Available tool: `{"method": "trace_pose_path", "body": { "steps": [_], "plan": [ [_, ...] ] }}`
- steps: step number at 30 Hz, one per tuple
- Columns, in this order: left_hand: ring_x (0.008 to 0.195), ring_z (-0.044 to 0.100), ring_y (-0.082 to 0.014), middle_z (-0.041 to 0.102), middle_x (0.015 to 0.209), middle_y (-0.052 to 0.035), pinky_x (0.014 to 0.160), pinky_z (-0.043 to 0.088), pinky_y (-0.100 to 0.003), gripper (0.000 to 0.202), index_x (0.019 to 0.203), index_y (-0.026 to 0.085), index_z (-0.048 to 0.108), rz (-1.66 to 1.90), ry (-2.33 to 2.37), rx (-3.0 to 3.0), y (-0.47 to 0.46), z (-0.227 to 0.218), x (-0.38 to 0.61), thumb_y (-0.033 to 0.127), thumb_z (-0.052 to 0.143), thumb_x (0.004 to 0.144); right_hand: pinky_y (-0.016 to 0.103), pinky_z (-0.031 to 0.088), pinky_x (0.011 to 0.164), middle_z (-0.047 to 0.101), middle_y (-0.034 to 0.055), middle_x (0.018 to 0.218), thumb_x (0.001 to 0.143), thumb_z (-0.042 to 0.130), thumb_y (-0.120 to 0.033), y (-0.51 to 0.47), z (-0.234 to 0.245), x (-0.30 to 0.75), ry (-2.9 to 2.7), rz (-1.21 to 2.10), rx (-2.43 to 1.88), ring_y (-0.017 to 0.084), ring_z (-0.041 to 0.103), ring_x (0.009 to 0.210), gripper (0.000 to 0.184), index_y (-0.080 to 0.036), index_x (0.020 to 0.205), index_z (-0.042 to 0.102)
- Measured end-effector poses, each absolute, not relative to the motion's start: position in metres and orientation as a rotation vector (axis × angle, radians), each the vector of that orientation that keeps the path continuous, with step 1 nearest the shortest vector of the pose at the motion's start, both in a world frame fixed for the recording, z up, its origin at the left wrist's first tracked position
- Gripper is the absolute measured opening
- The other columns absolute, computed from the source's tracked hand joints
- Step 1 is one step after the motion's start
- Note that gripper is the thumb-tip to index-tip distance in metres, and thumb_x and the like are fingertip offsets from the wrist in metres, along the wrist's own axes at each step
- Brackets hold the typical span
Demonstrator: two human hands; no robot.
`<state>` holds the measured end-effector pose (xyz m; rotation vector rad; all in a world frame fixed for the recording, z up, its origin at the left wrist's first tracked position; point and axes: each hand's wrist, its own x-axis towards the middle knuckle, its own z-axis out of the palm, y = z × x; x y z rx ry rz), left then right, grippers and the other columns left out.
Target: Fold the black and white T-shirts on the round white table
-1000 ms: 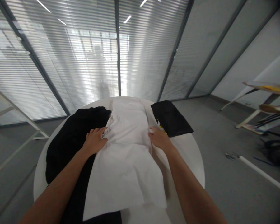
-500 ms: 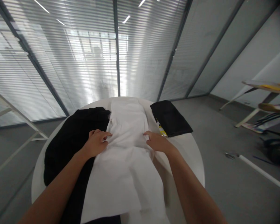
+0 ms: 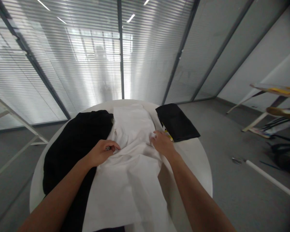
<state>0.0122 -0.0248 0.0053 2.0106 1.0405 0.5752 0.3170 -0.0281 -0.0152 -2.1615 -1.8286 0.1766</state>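
Observation:
A white garment (image 3: 131,151) lies lengthwise down the middle of a round white table (image 3: 195,158). My left hand (image 3: 101,152) is at the garment's left edge, fingers curled and pinching the white cloth. My right hand (image 3: 161,142) rests on its right edge, fingers bent down onto the fabric and gripping it. Between the two hands the cloth is bunched into folds. A loose black garment (image 3: 74,145) spreads under and beside my left forearm.
A folded black cloth (image 3: 177,122) lies at the table's far right, with something yellow (image 3: 168,135) peeking from under it. Glass walls with blinds stand behind. A white tube (image 3: 270,178) lies on the grey floor at right, near other tables and clutter.
Both hands have drawn the white garment's sides inward and toward me. My left hand has moved nearer and to the right, and the cloth now bunches between the hands.

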Motion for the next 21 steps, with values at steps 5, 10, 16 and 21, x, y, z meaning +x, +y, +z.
{"method": "trace_pose_path", "body": {
  "steps": [5,10,16,21],
  "plan": [
    [0.066,0.051,-0.0126,0.058,0.069,-0.0003,0.061,0.036,-0.023,0.031,0.086,0.015,0.073,0.574,0.996,1.883,-0.023,0.004,0.013,0.016,0.049,0.066,0.032,0.042,0.092,0.060,0.0148,0.116,0.088,0.049,-0.023,-0.028,-0.024,0.321,-1.962,0.259,-2.101,0.025,0.058,0.109,0.035,-0.016,0.121,0.059],
    [0.055,0.042,-0.0087,0.053,0.061,0.0023,0.052,0.028,-0.022,0.027,0.084,0.014,0.073,0.554,0.930,1.771,-0.025,0.003,0.012,0.019,0.052,0.068,0.030,0.042,0.090,0.063,0.0144,0.113,0.087,0.042,-0.012,-0.032,-0.022,0.323,-2.036,0.271,-2.071,0.023,0.060,0.107,0.036,-0.015,0.117,0.061],
    [0.050,0.042,-0.0092,0.053,0.054,0.0007,0.048,0.028,-0.022,0.025,0.078,0.013,0.072,0.664,1.133,1.586,-0.017,0.001,0.021,0.023,0.052,0.067,0.037,0.046,0.083,0.068,0.0170,0.105,0.091,0.040,-0.026,-0.014,-0.002,0.318,-2.073,0.336,-2.252,0.028,0.064,0.102,0.031,-0.015,0.109,0.063],
    [0.043,0.045,-0.0105,0.051,0.050,0.0019,0.045,0.038,-0.023,0.021,0.074,0.015,0.066,0.925,1.441,1.382,0.030,0.004,0.032,0.025,0.050,0.067,0.038,0.046,0.088,0.064,0.0183,0.118,0.089,0.044,-0.029,0.032,0.015,0.320,-2.126,0.334,-2.265,0.029,0.060,0.112,0.032,-0.015,0.111,0.063]
  ]
}}
